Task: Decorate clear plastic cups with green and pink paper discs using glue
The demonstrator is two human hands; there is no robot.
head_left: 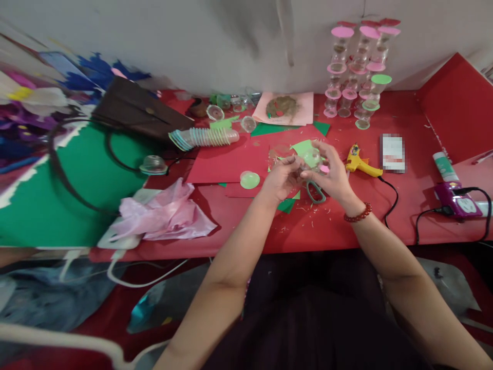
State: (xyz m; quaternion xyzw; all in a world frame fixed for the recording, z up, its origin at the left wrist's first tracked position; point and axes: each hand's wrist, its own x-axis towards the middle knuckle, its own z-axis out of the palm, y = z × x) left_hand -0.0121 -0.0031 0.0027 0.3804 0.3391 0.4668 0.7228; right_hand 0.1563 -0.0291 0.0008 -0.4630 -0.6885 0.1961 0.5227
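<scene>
Over the middle of the red table, a small clear plastic cup (311, 158) with light green showing at it is held between my two hands. My right hand (332, 173) curls around its far and right side, thumb toward the near side. At its left, my left hand (284, 177) has its fingers bent in against the cup, and the fingertips are partly hidden. Scissors (316, 192) with grey-green handles lie just below the hands, their blades out of sight. A round light green disc (250, 180) rests on red paper (215, 163) to the left.
A yellow glue gun (362, 163) lies right of my hands, its cord running toward the front edge. Towers of clear cups (348, 77) stand by the wall. A row of nested cups (206, 137), a brown handbag (142, 110) and pink cloth (165, 210) are leftward.
</scene>
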